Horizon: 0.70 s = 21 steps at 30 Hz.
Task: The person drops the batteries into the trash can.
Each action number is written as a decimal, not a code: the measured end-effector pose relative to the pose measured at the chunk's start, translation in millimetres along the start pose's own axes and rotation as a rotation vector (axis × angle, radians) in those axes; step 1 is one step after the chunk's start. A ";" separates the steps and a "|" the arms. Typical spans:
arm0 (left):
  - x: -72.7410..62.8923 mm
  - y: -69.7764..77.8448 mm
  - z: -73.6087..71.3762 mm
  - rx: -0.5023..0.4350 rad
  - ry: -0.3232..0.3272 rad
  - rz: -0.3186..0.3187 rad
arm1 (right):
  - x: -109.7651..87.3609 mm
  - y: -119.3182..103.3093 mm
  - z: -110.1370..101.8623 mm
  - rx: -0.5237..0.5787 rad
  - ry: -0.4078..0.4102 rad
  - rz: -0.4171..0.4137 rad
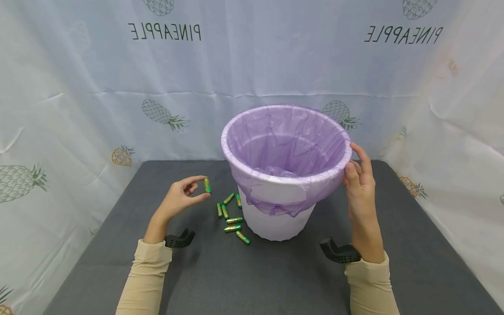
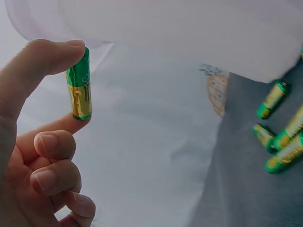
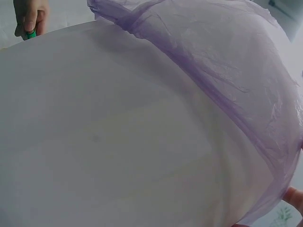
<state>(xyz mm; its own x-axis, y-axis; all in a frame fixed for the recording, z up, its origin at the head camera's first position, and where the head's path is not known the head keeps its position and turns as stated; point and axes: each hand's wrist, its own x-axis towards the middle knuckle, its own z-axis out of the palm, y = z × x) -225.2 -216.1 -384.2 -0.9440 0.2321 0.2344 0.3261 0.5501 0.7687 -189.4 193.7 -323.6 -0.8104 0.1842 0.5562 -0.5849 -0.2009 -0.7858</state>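
I pinch one small green-and-gold battery (image 1: 207, 185) by its ends, nearly upright, above the tabletop (image 1: 275, 278) and apart from the bin, with my left hand (image 1: 177, 200). Seven loose batteries (image 1: 234, 220) of the same colours lie on their sides at various angles beside the bin's base. The round white bin (image 1: 275, 225) stands upright, lined with a translucent purple bag (image 1: 291, 148) folded over its rim, which my right hand (image 1: 361, 183) touches.
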 end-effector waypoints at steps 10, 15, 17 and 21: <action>6.4 20.3 -7.3 0.000 0.025 0.067 | -1.6 -3.7 2.4 -0.015 0.016 0.007; 8.2 28.6 -9.8 0.016 0.038 0.101 | -1.1 -1.9 0.5 -0.020 0.002 -0.005; 9.0 31.9 -11.2 0.019 0.044 0.109 | -0.7 -0.8 -0.8 -0.019 -0.008 -0.012; 9.6 40.4 -13.9 0.018 0.065 0.134 | 0.3 1.6 -3.7 -0.015 -0.027 -0.029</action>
<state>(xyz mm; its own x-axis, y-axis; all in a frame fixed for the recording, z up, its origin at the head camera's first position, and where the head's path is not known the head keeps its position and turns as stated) -221.8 -202.7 -342.7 -0.8928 0.2525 0.3730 0.4501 0.5320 0.7172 -190.4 197.0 -325.7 -0.7940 0.1635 0.5854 -0.6075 -0.1814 -0.7733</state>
